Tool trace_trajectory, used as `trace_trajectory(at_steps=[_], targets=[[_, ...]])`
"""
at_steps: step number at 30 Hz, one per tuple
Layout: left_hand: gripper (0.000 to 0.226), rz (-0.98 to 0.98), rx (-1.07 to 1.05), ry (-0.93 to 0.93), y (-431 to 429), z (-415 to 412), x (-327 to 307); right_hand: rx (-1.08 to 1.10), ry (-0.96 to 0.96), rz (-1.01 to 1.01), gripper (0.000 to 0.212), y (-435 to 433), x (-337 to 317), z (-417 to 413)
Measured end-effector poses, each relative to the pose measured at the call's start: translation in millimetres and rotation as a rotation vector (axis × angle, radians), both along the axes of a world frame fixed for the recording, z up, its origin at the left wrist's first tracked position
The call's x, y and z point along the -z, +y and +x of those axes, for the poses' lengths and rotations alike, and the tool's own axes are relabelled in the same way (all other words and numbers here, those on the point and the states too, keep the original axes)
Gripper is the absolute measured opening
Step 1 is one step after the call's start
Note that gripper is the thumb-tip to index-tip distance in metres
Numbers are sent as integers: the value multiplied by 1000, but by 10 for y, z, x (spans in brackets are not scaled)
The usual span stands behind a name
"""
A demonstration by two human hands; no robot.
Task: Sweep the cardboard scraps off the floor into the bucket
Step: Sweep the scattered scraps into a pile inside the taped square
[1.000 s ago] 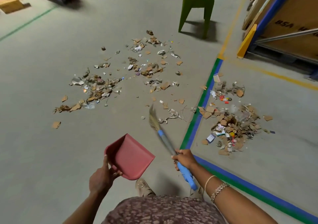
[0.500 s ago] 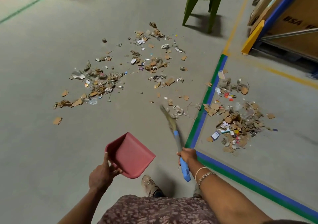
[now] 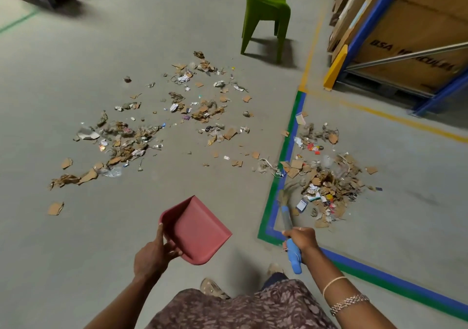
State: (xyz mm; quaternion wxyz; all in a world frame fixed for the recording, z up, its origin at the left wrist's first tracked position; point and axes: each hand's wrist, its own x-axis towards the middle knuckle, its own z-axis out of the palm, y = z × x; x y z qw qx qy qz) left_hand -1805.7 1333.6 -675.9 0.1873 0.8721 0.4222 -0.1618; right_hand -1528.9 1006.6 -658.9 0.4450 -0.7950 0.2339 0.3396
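Observation:
Cardboard scraps mixed with paper and plastic bits lie scattered over the grey floor. One spread of scraps (image 3: 126,144) is at the centre left, another (image 3: 202,111) in the middle. A denser pile (image 3: 329,184) sits to the right, inside the green and blue floor tape. My left hand (image 3: 152,255) grips the rear edge of a red dustpan (image 3: 195,230) held above the floor. My right hand (image 3: 301,240) grips the blue handle of a small broom (image 3: 287,214). Its blurred bristles are at the left edge of the right pile. No bucket is in view.
A green plastic chair (image 3: 266,12) stands beyond the scraps. Blue racking (image 3: 374,17) with large cardboard boxes and a yellow corner guard (image 3: 335,68) fills the upper right. Yellow floor lines run past it. More boxes on pallets are at the top left. My feet are just below the dustpan.
The broom has swung right, from the middle of the floor across the green and blue tape to the right pile. My right hand moved right with it. The dustpan stayed put.

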Motion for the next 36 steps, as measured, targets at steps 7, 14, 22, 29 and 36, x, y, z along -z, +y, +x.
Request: trace_trajectory(at_steps=[7,14,22,29,36], targets=[[107,24,-22,-2,102,193,24,-174,114,235,23,637,-478,-152],[108,23,-87,87,224,313,-96,-395,224,294,60,1512,-93,260],[111,94,-66,164,527,790,-280,-345,196,186,20,2035,454,984],[112,103,9,199,702,1188,-316,-30,63,13,18,1441,747,1322],[113,77,125,189,1110,1579,-192,138,6,-161,9,627,729,1479]])
